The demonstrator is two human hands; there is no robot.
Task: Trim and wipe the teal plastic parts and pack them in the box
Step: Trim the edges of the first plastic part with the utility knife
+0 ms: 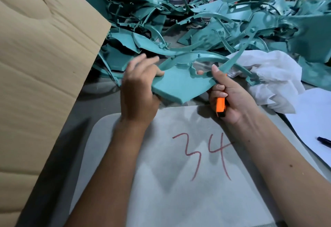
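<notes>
Above the tabletop [111,155], left hand [138,90] grips teal part [179,83]; right hand [231,99] clasps orange knife [220,106] at its edge. Trimming step; next likely needs blade along flash, then wiping.

Two bare hands, left hand [138,90] and right hand [231,99], on one flat teal plastic part [179,85]; one orange utility knife [220,107], one crumpled white cloth [272,78], one brown cardboard flap [44,56], uncountable heaped teal plastic parts [206,20].

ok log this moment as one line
step: trimming | left hand: grips teal plastic part | right hand: holds orange utility knife at part edge | white cloth: unused
</notes>
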